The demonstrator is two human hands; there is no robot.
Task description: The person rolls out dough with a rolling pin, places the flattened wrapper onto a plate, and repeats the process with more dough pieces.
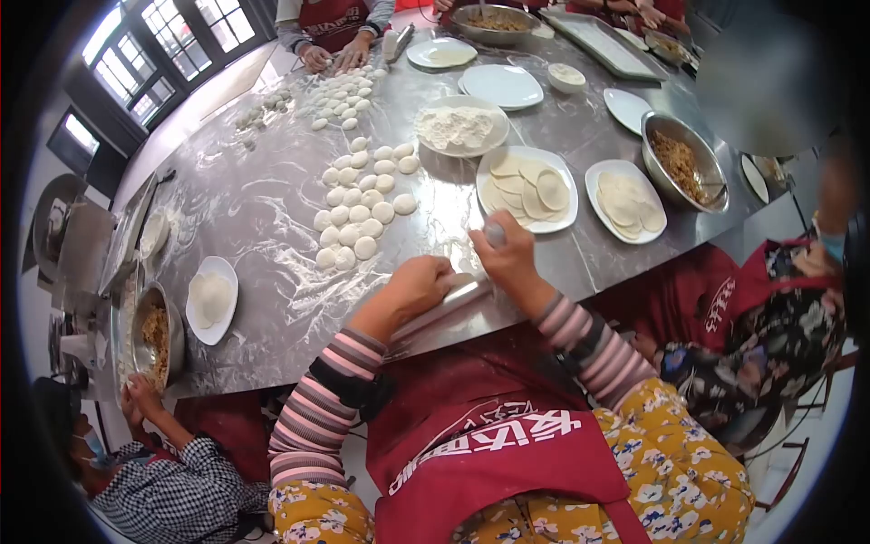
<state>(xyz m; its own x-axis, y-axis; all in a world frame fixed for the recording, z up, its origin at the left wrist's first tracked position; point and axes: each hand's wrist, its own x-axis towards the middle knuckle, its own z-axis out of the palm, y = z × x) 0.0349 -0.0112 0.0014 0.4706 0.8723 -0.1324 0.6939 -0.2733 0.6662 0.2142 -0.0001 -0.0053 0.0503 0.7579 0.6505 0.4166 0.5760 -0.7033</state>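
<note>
Both striped sleeves point(313, 426) come from the near side and lean inward, toward the near edge of the table point(258, 358). The left hand point(419, 288) is bent low, its fingers curled to the right; I cannot tell what they pinch. Just beside it, the right hand point(509, 258) is closed around a grey rod point(495, 232), whose end shows above the fist. Farther, dough pieces point(359, 212) lie left and dough sheets point(552, 189) right.

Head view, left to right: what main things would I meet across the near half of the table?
Left filling bowl → left wrapper plate → dough rounds → wearer's right hand → rightmost wrapper plate → right filling bowl.
</note>
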